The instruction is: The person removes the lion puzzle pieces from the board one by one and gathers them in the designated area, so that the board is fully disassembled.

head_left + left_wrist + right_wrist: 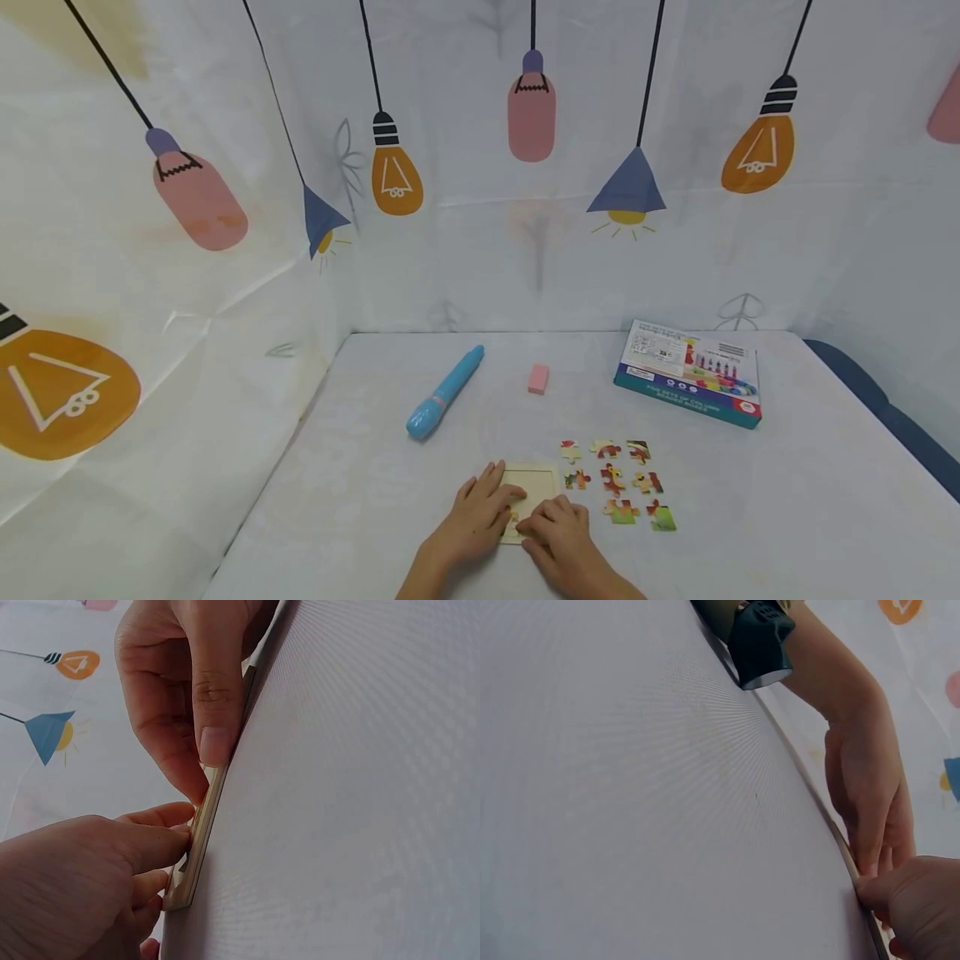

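A pale wooden puzzle tray (536, 479) lies flat on the table between both hands. My left hand (474, 517) rests on the tray's left side, its fingers fairly straight and their tips on the tray. Bent fingers of my right hand (558, 533) hold a small puzzle piece (513, 516) at the tray's lower left; the fingers partly hide it. In the left wrist view the right hand (214, 682) has its thumb at the tray's near edge, facing the left hand (75, 877). The right wrist view shows the fingertips meeting low at the tray edge.
Loose puzzle pieces (612, 478), several in rows, lie right of the tray. Behind stand a blue pen-shaped toy (447, 390), a pink block (538, 378) and a flat printed box (686, 375). A lamp-patterned sheet (480, 267) hangs along the table's far edge.
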A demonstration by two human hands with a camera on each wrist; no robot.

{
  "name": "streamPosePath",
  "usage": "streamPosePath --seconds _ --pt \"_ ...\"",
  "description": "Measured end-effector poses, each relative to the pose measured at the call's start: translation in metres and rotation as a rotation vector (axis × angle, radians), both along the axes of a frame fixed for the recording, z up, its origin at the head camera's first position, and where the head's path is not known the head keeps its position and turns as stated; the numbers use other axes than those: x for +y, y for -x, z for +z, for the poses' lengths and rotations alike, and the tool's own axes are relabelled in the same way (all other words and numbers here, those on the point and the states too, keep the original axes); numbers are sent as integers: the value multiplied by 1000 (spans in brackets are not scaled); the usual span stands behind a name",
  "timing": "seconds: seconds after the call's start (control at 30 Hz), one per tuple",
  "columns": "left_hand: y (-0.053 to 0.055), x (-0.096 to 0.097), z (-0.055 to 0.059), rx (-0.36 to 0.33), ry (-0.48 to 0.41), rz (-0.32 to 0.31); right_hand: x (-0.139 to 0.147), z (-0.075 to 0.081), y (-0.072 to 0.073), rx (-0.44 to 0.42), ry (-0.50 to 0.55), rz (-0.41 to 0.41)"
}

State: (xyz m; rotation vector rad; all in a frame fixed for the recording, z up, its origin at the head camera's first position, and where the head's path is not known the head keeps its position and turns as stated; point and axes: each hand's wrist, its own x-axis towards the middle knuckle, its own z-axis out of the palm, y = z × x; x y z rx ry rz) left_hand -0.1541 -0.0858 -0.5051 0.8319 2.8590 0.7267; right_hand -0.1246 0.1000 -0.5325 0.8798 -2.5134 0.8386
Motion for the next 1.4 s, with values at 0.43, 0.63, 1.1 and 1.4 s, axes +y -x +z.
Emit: streamPosePath --seconds 0.43,0.63,1.1,1.4 --pt "0 0 -3 -14 -13 1 -2 0 -2 -101 71 -27" --pt "2 0 -2 -43 -45 8 -5 -1 -1 -90 137 -93" --pt "2 1 0 -59 -49 -1 -9 0 1 -68 144 -238" --pt "3 1 -1 -52 -50 -14 -8 -2 5 -71 173 -225"
